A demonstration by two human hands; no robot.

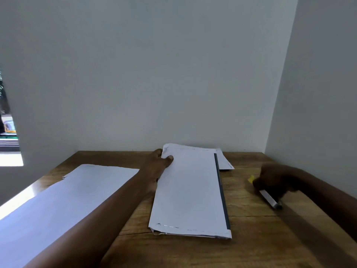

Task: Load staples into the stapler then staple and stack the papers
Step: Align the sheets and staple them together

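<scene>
Holding the paper stack [190,192] at its far left corner with the left hand [157,164], thumb on top, grip grasping the sheets.
The stack lies in the middle of the wooden tabletop [255,229]; more papers [58,200] lie at the left. The right hand [274,180], blurred, is clenched around a stapler [270,200] at the right, beside something small and yellow [251,178].

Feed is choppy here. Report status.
Left hand grips far corner of middle paper stack. Right hand, blurred, on stapler. Nothing blocking.
</scene>
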